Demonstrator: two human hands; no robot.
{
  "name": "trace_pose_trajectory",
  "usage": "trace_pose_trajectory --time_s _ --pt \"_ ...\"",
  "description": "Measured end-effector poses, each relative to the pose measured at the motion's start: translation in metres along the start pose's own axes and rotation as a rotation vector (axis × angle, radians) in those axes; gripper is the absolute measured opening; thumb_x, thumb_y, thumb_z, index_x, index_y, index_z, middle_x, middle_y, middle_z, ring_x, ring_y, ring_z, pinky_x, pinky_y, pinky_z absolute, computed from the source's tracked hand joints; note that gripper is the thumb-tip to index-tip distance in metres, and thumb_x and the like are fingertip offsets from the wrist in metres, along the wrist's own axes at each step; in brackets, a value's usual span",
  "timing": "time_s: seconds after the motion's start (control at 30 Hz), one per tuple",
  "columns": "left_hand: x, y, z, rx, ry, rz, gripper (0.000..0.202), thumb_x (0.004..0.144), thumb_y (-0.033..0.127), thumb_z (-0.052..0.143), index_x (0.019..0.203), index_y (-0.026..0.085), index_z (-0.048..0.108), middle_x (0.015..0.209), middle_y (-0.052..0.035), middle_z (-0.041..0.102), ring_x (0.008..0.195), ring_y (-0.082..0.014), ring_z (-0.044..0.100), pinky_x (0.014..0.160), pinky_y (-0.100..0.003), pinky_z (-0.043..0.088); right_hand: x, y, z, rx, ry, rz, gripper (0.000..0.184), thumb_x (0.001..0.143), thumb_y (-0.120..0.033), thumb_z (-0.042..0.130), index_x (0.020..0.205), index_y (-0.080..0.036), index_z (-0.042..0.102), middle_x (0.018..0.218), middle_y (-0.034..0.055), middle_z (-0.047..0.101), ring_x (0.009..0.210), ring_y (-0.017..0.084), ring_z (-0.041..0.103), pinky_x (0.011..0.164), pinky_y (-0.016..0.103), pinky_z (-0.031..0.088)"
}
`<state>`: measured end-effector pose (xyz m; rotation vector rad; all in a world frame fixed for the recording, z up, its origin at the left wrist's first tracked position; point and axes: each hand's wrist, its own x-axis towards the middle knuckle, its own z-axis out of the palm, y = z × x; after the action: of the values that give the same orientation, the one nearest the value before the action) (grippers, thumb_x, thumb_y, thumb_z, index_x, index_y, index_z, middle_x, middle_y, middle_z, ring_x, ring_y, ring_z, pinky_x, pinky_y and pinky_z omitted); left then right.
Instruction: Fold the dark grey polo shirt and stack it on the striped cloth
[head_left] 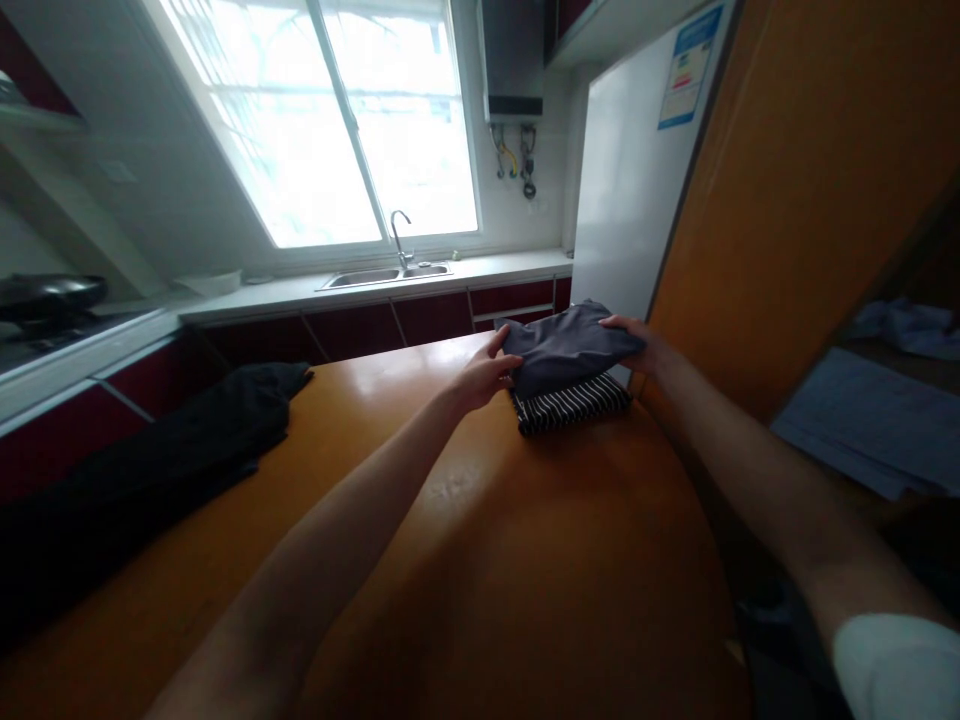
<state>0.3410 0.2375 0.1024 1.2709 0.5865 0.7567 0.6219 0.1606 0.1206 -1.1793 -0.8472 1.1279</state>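
A folded dark grey-purple garment [562,345] is held between my two hands at the far right of the wooden table [480,540]. My left hand [484,378] grips its left edge, thumb and fingers around the cloth. At the opposite edge, my right hand [637,338] is closed on it, with some fingers hidden. Directly beneath lies a folded black-and-white striped garment [574,404]; whether the grey cloth rests fully on it I cannot tell. Both garments are close to the table's far rounded edge.
A black garment [172,440] lies spread along the table's left side. Behind the table run a counter with a steel sink [367,278] and a faucet [401,235]. A white refrigerator [626,180] stands at the back right. On the left is a pan [52,295] on the stove.
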Motion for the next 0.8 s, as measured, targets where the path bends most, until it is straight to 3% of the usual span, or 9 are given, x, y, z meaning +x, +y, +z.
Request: trace_pose_trajectory --time_s 0.1,0.2,0.37,0.57,0.8 --pt "0.045 -0.023 0.004 0.011 -0.022 -0.098 0.094 0.077 0.007 0.069 0.157 0.034 0.028 0.095 -0.0008 0.068 0.062 -0.0071 0.060 0.056 -0.018 0.048 0.026 0.006 -0.013 0.016 0.047 0.004 0.009 0.088 -0.018 0.057 0.092 -0.015 0.064 0.067 0.0037 0.070 0.060 0.016 0.065 0.062 0.024 0.056" --pt "0.066 -0.044 0.003 0.041 -0.020 -0.177 0.096 0.076 0.007 0.070 0.157 0.033 0.026 0.095 -0.0010 0.067 0.061 -0.0074 0.059 0.054 -0.017 0.047 0.047 0.022 -0.023 0.016 0.079 0.044 0.011 0.086 -0.014 0.055 0.092 -0.014 0.064 0.065 0.0040 0.069 0.058 0.016 0.063 0.059 0.024 0.055" --pt "0.066 -0.067 -0.010 0.131 -0.008 -0.264 0.100 0.075 0.007 0.069 0.159 0.033 0.021 0.108 -0.0049 0.066 0.068 -0.0093 0.062 0.059 -0.019 0.051 0.064 0.056 -0.035 -0.051 0.036 0.127 0.012 0.082 -0.011 0.056 0.091 -0.015 0.064 0.067 0.0027 0.069 0.056 0.014 0.061 0.058 0.023 0.054" --pt "0.059 -0.078 -0.019 0.327 0.054 -0.294 0.101 0.072 0.008 0.069 0.158 0.032 0.022 0.120 -0.0080 0.062 0.070 -0.0101 0.059 0.058 -0.020 0.050 0.056 0.081 -0.039 -0.248 0.012 0.097 0.020 0.077 -0.009 0.064 0.096 -0.016 0.068 0.080 0.0033 0.075 0.064 0.014 0.066 0.059 0.021 0.053" --pt "0.066 -0.092 -0.009 0.400 0.128 -0.267 0.085 0.075 0.022 0.071 0.152 0.027 0.034 0.121 -0.0106 0.063 0.082 -0.0168 0.064 0.060 -0.023 0.050 0.062 0.081 -0.056 -0.509 0.161 0.181 0.015 0.067 -0.010 0.079 0.073 -0.015 0.066 0.053 -0.0009 0.061 0.043 0.011 0.053 0.038 0.019 0.040"
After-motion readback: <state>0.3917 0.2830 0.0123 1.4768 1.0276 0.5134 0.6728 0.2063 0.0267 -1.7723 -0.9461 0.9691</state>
